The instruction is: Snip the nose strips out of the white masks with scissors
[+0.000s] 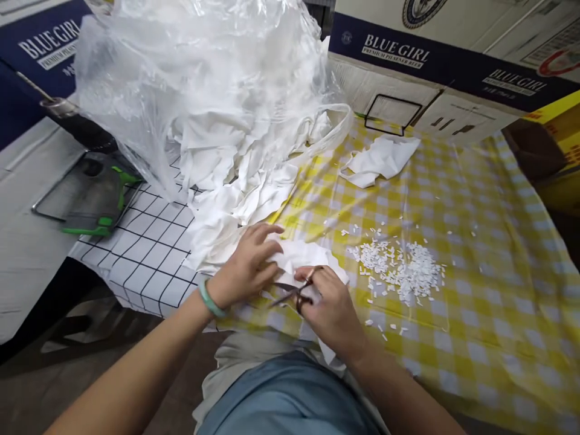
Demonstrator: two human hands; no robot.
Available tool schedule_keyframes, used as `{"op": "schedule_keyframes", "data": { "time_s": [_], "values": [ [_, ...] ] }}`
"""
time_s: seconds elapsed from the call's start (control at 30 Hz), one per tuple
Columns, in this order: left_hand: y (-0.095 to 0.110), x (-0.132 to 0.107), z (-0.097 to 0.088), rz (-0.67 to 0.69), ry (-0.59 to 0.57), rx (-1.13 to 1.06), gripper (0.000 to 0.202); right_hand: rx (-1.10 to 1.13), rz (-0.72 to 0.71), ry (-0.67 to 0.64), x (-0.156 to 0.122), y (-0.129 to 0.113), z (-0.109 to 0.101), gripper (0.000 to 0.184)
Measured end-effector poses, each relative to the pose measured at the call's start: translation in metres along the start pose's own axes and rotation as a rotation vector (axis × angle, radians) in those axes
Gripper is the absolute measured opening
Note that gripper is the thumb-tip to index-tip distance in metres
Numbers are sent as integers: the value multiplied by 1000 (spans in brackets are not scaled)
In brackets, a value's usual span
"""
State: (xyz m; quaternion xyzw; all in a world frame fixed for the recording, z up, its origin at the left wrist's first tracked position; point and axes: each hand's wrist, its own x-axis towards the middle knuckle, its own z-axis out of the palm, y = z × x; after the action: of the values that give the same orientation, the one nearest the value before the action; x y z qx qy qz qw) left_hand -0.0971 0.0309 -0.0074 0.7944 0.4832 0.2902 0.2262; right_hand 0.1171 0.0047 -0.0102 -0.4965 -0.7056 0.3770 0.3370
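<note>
My right hand (pixel 333 305) grips a small pair of scissors (pixel 290 295) by its finger loops, the blades pointing left across the edge of a white cloth piece (pixel 308 257). On the left end of that cloth, my left hand (pixel 254 260) has curled fingers, the upper ones somewhat apart; it appears to hold the cloth near the blade tips. A pale green bangle (pixel 211 299) circles the left wrist. Part of the cloth hangs over the table's front edge below my right hand. Beyond the left hand lies a heap of white cloth pieces (pixel 244 193), spilling from a clear plastic bag (pixel 203 66).
Small white snippets (pixel 414 272) lie piled on the yellow checked tablecloth (pixel 489 241) at right. Another white cloth piece (pixel 383 160) lies farther back, before a beer carton (pixel 389 84). A dark and green power tool (pixel 97 181) stands at left beside a black-and-white grid cloth (pixel 149 248).
</note>
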Motion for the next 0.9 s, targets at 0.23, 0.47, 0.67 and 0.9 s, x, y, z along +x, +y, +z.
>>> {"op": "schedule_keyframes", "data": {
  "time_s": [0.23, 0.47, 0.67, 0.9],
  "values": [
    [17, 47, -47, -314, 62, -396, 10, 459, 221, 114, 55, -4, -36, 20],
    [-11, 41, -46, -537, -140, -676, 30, 339, 383, 198, 82, 34, -37, 25],
    [-12, 49, -39, -365, 246, -808, 21, 280, 412, 298, 79, 50, -45, 30],
    [-23, 22, -41, -272, 142, -262, 20, 69, 441, 286, 64, 54, -53, 47]
  ]
}}
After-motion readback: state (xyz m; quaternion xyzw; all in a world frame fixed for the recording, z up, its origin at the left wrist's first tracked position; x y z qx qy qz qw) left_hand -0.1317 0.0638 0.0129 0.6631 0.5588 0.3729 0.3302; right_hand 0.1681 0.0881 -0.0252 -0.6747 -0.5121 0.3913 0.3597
